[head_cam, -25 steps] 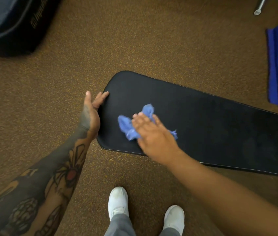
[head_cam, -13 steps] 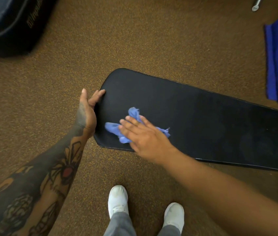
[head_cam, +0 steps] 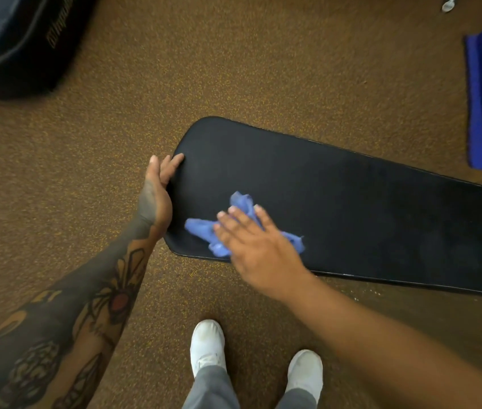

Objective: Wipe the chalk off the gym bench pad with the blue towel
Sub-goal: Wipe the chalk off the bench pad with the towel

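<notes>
- The right hand (head_cam: 259, 246) is laid flat, fingers spread, and the towel (head_cam: 241, 224) is pressed under it onto the pad (head_cam: 366, 208); nothing is pinched, the cloth is simply pinned by palm and fingers.
- Compared with a second ago, the hand and towel are found nearer the pad's rounded end and its near edge; in the last half second little further travel is seen, so the stroke seems to be turning at that end.
- The towel is bunched, with blue folds poking out past the fingertips and to either side of the hand.
- The left hand (head_cam: 157, 193) is kept against the pad's end, palm against the rim, fingers together and curled lightly over the edge, as it was a second ago; the pad is steadied by it.
- No chalk can be made out on the dark surface around the towel; a faint dull patch is seen farther right, too unclear to call.
- The rounded end is judged nearly covered; the long stretch to the right is probably still to be wiped.
</notes>
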A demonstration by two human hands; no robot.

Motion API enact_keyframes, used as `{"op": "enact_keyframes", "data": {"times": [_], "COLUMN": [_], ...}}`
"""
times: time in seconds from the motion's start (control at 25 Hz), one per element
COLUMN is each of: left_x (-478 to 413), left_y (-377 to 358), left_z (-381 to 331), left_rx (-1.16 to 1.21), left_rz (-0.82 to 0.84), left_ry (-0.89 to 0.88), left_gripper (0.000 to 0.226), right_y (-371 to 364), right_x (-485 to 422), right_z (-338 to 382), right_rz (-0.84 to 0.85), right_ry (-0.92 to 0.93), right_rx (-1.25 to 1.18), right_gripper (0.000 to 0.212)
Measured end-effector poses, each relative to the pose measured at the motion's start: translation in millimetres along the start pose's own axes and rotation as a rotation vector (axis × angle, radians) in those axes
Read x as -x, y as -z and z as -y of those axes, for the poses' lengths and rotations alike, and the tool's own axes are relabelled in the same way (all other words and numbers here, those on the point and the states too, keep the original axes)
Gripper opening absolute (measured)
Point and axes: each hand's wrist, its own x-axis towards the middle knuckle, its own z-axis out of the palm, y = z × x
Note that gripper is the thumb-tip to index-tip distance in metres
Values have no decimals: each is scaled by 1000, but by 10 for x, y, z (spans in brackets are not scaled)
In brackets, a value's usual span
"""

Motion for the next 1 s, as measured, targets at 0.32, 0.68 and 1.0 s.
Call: {"op": "enact_keyframes", "data": {"times": [0.32, 0.68, 1.0], "left_x": [-59, 67, 179], "left_y": [116, -22, -136], "left_z": [-2, 10, 113], "left_rx": [50, -593, -1275], "left_rz": [81, 14, -47], "left_ry": [53, -203, -284], "left_gripper": [72, 47, 62], "right_y": [-147, 168, 123], "right_x": [-625, -275, 72], "right_z": [523, -1032, -221], "right_rz": [-63, -212, 9], "right_ry": [-94, -486, -115], "right_rx": [-34, -139, 0], "right_gripper": [48, 44, 49]}}
